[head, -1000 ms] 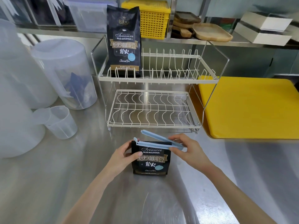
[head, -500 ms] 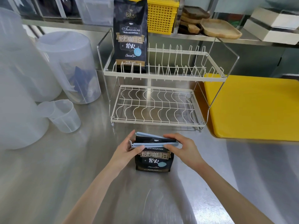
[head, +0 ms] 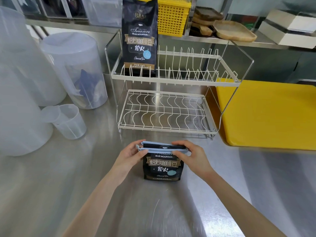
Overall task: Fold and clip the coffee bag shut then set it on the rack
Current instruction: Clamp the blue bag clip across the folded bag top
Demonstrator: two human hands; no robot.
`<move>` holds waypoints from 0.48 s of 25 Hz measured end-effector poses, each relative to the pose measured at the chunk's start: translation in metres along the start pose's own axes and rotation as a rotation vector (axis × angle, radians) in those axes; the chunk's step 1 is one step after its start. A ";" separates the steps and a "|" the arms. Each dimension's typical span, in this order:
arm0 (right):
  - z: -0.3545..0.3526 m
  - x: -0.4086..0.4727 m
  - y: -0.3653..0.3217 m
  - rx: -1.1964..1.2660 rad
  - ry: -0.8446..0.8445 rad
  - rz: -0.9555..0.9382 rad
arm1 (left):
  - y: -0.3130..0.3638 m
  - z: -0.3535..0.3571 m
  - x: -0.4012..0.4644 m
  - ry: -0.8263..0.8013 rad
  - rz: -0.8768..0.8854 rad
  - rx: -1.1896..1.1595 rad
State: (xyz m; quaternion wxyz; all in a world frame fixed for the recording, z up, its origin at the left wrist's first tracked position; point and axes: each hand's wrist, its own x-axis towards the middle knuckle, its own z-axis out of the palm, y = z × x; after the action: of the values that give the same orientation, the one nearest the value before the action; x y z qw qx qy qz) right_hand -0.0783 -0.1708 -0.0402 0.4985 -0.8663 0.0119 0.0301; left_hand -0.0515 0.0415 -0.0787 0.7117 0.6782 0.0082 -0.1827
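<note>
A black coffee bag [head: 163, 166] with a folded-down top stands upright on the steel counter in front of me. A light blue sealing clip [head: 162, 147] lies across the fold, its two bars nearly together. My left hand [head: 130, 153] pinches the clip's hinge end and the bag's left edge. My right hand [head: 191, 155] presses on the clip's right end. Behind stands a white two-tier wire rack [head: 171, 82], and a second, taller unfolded coffee bag [head: 139, 38] stands on the left of its upper tier.
Translucent plastic containers [head: 71, 71] and a small measuring cup [head: 68, 120] stand at the left. A yellow cutting board [head: 266, 112] lies right of the rack. On the back shelf are a yellow basket [head: 172, 16], wooden trays [head: 234, 30] and white boxes [head: 289, 28].
The clip's upper bar, raised a second ago, has swung down onto the folded top. My right hand moved in over the clip's right end. The view has shifted closer.
</note>
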 end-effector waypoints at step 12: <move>0.031 0.031 -0.053 -0.670 -0.273 -0.260 | 0.001 0.003 -0.005 0.085 0.030 -0.034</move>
State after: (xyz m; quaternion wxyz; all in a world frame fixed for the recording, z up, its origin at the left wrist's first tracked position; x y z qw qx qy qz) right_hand -0.0464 -0.1174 -0.0116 0.1846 -0.9634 -0.1750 0.0842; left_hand -0.0568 0.0396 -0.0764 0.7249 0.6732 0.0315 -0.1429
